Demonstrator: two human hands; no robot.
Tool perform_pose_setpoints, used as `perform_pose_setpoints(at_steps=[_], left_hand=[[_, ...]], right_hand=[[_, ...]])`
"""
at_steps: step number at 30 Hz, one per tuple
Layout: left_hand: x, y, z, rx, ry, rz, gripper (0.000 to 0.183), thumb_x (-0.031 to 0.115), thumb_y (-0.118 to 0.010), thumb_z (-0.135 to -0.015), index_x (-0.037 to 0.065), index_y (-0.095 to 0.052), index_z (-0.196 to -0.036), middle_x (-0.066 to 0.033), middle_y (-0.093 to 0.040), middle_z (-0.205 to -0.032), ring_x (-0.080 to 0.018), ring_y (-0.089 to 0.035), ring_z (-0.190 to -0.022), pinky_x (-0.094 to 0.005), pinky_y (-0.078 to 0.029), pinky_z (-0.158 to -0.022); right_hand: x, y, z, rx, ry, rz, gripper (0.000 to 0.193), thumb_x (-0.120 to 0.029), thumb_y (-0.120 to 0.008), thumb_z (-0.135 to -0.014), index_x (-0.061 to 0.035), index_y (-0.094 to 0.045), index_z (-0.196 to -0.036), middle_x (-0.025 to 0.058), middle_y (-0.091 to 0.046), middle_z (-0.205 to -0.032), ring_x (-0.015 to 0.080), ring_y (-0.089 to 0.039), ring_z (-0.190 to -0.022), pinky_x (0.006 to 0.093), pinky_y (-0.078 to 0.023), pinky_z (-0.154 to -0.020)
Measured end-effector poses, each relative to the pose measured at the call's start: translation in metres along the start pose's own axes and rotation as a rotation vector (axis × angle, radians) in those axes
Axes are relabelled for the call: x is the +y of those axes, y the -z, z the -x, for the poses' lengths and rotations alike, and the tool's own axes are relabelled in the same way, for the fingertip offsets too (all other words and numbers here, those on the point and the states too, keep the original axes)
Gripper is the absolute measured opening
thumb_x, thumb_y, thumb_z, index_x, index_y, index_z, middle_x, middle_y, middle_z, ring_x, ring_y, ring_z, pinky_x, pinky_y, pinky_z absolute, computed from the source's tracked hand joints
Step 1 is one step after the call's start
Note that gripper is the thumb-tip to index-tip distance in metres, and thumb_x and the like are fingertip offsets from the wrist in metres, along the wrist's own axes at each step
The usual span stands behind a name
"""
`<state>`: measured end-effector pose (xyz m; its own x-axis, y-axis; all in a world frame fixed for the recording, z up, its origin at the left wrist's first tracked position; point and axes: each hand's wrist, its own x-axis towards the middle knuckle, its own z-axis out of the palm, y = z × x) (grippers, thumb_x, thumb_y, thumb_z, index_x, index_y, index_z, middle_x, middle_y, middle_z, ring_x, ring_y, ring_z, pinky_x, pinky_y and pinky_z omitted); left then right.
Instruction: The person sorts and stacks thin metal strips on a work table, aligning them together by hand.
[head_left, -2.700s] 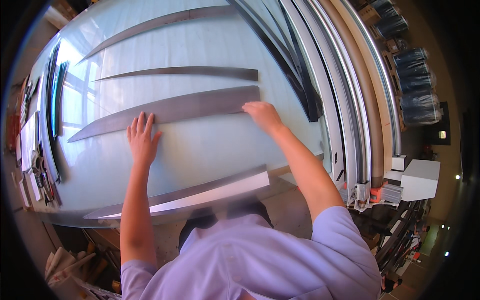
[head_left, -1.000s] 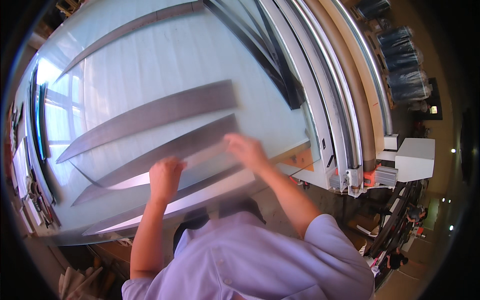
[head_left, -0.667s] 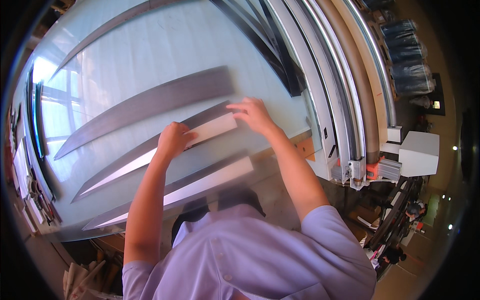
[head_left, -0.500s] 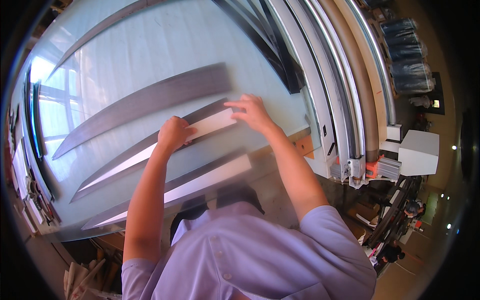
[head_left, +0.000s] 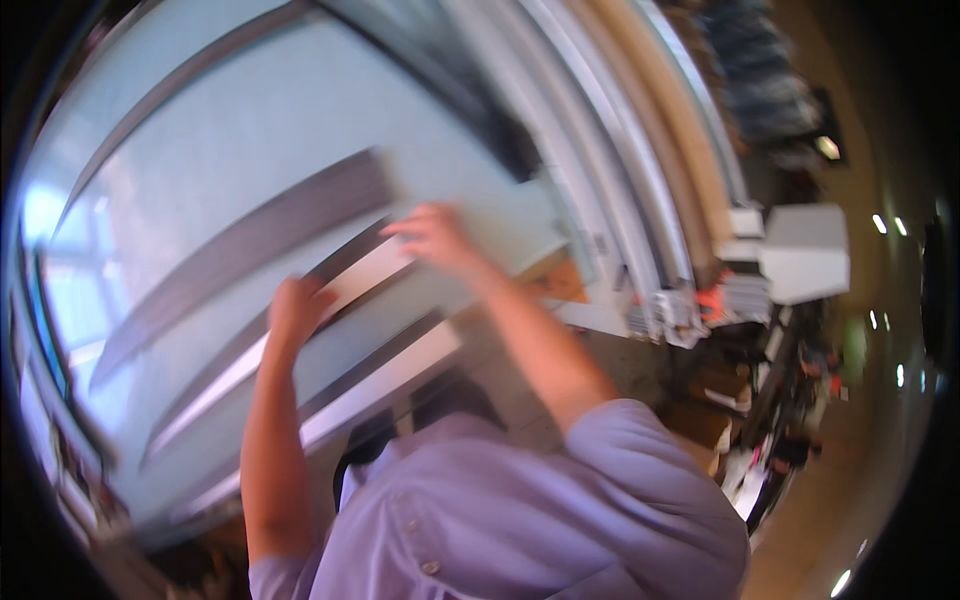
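A dark grey tapered strip (head_left: 347,252) lies on the pale glass-like tabletop (head_left: 290,100), with a narrower white strip (head_left: 372,275) along it. My left hand (head_left: 297,312) is closed at the middle of the white strip, fingers curled and thumb along it; its fingertips are partly hidden and blurred. At the wide right end, my right hand (head_left: 430,237) has its fingers stretched out and apart, touching or just over the strip's end. A similar grey strip topped with white (head_left: 400,375) lies nearer my body. Beyond my hands rests a wider plain grey strip (head_left: 270,235).
Long dark bars (head_left: 450,90) lie at the far right of the tabletop. Beside it run the metal rails and brown roller of a machine (head_left: 630,130), ending in a white housing (head_left: 805,255). Another long curved strip (head_left: 165,95) lies at the far left.
The view has swung, so the tabletop and machine sit further left and appear turned, with motion blur. Both hands keep about the same places on the strip.
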<state>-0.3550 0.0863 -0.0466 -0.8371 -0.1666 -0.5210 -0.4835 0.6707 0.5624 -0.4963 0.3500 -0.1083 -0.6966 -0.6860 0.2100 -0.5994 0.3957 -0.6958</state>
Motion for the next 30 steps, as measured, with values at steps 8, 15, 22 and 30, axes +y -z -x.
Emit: perform_pose_setpoints(at_steps=[8, 15, 22, 30], left_hand=[[-0.013, -0.013, -0.004, 0.058, -0.158, 0.087, 0.025, 0.016, -0.071, -0.082, -0.006, -0.069, -0.07, -0.016, -0.062, -0.054, -0.0254, -0.063, -0.049, -0.0413, -0.047, -0.051], [-0.036, -0.025, -0.018, 0.085, -0.151, 0.166, 0.025, 0.015, -0.071, -0.082, -0.008, -0.07, -0.071, -0.0158, -0.065, -0.056, -0.024, -0.065, -0.05, -0.0378, -0.051, -0.052], [-0.047, -0.025, -0.023, 0.14, -0.152, 0.175, 0.026, 0.019, -0.07, -0.079, -0.006, -0.071, -0.071, -0.0152, -0.066, -0.057, -0.0251, -0.065, -0.05, -0.0393, -0.051, -0.054], [-0.036, -0.032, -0.021, 0.194, -0.238, 0.072, 0.032, 0.024, -0.069, -0.079, -0.005, -0.069, -0.066, -0.0159, -0.065, -0.056, -0.0271, -0.064, -0.05, -0.0423, -0.051, -0.056]], right_hand=[[-0.023, -0.001, -0.001, -0.01, -0.161, 0.16, 0.039, -0.028, -0.086, -0.066, -0.0307, -0.079, -0.104, 0.0016, -0.058, -0.09, 0.0246, -0.053, -0.099, 0.0436, -0.038, -0.087], [-0.047, -0.003, 0.008, 0.017, -0.278, 0.178, 0.038, -0.018, -0.083, -0.074, -0.0281, -0.078, -0.11, 0.0032, -0.057, -0.094, 0.0246, -0.053, -0.1, 0.0409, -0.038, -0.09], [-0.07, -0.012, 0.014, 0.074, -0.3, 0.274, 0.042, -0.012, -0.077, -0.081, -0.0276, -0.073, -0.12, 0.0047, -0.057, -0.097, 0.0251, -0.053, -0.099, 0.0399, -0.038, -0.091], [-0.088, -0.003, 0.045, 0.224, -0.381, 0.233, 0.043, -0.014, -0.076, -0.082, -0.0144, -0.069, -0.124, 0.0104, -0.059, -0.104, 0.031, -0.056, -0.102, 0.0427, -0.043, -0.089]])
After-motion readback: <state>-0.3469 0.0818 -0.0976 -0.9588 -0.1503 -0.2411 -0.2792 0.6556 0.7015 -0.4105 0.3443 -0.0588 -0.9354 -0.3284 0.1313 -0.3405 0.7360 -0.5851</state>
